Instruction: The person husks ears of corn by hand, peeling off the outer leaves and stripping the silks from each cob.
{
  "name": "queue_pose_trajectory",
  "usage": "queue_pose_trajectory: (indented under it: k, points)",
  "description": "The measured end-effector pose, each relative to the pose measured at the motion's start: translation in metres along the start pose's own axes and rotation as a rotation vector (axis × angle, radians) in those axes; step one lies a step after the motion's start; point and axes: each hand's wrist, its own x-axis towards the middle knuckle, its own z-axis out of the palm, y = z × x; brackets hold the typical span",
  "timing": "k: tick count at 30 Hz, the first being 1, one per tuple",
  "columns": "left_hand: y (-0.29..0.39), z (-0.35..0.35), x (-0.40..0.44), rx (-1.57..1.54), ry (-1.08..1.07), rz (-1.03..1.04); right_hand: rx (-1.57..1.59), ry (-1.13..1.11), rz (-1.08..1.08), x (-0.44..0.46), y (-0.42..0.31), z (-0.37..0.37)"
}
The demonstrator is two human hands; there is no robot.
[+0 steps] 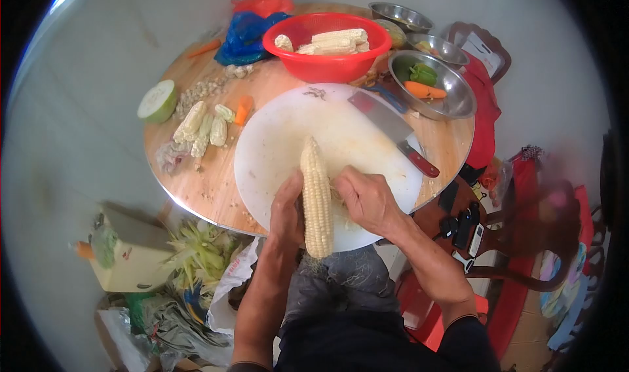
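Note:
A husked ear of corn (316, 205) with pale kernels stands lengthwise over the near part of the round white cutting board (268, 136). My left hand (287, 208) is wrapped round its left side, with the fingers partly hidden behind the ear. My right hand (365, 198) is closed in a pinch close to the ear's right side. Thin strands show by its fingertips, but what it holds is too small to name. On the board's right lies a cleaver (393, 126) with a red handle. Fine silk strands lie at the board's far edge.
At the back of the round wooden table (196, 195) a red colander (314, 64) holds several ears of corn. Metal bowls with vegetables (452, 103) stand back right. Corn pieces (203, 130) and a cut gourd (157, 102) lie left. Husks (200, 251) are heaped below the table.

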Motion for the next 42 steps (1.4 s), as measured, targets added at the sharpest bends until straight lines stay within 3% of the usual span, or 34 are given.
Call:
queue_pose_trajectory:
  k: [3,5,9,12,15,17,18,20,24,27,29,30,32,36,42]
  points:
    - [0.001,0.008,-0.002,0.008,-0.034,0.005,0.045,0.052,0.196,0.006,-0.004,0.0]
    - [0.0,0.012,-0.001,-0.056,-0.003,-0.007,-0.165,-0.009,0.138,0.011,-0.005,0.004]
    - [-0.002,0.009,0.001,-0.1,0.015,0.041,-0.166,0.103,-0.022,0.007,-0.001,0.015]
    - [-0.006,-0.002,0.007,-0.143,-0.015,0.048,-0.007,-0.058,-0.19,-0.01,-0.002,0.009]
    - [-0.006,-0.008,0.009,-0.141,-0.01,0.037,-0.036,0.055,-0.098,-0.015,0.003,0.009]
    - [-0.005,-0.006,0.01,-0.106,0.002,0.035,0.139,0.016,0.216,-0.011,0.0,0.006]
    - [-0.007,-0.005,0.011,-0.135,0.015,0.05,0.14,0.018,0.217,-0.012,-0.002,0.008]
    - [-0.01,-0.004,0.013,-0.165,0.025,0.064,-0.103,-0.089,0.083,-0.014,-0.007,0.013]
    - [-0.005,0.0,0.01,-0.156,0.012,0.086,-0.139,-0.068,-0.084,-0.022,-0.006,0.018]
    - [0.003,0.006,0.006,-0.184,0.045,0.061,0.003,-0.105,-0.184,-0.03,-0.006,0.013]
    - [0.001,0.003,0.005,-0.228,0.065,0.022,-0.101,0.022,-0.092,-0.029,0.004,0.014]
    - [-0.003,0.001,0.005,-0.096,0.037,0.099,-0.102,0.025,-0.089,-0.025,0.005,0.012]
    - [-0.006,-0.002,0.004,0.041,0.003,0.176,0.084,0.072,0.142,-0.01,0.009,0.009]
    - [0.002,0.01,-0.002,0.031,0.039,0.095,0.218,0.033,0.183,0.015,0.006,0.013]
    - [0.0,0.008,-0.001,-0.044,0.066,0.079,-0.153,0.017,0.04,0.014,0.002,0.017]
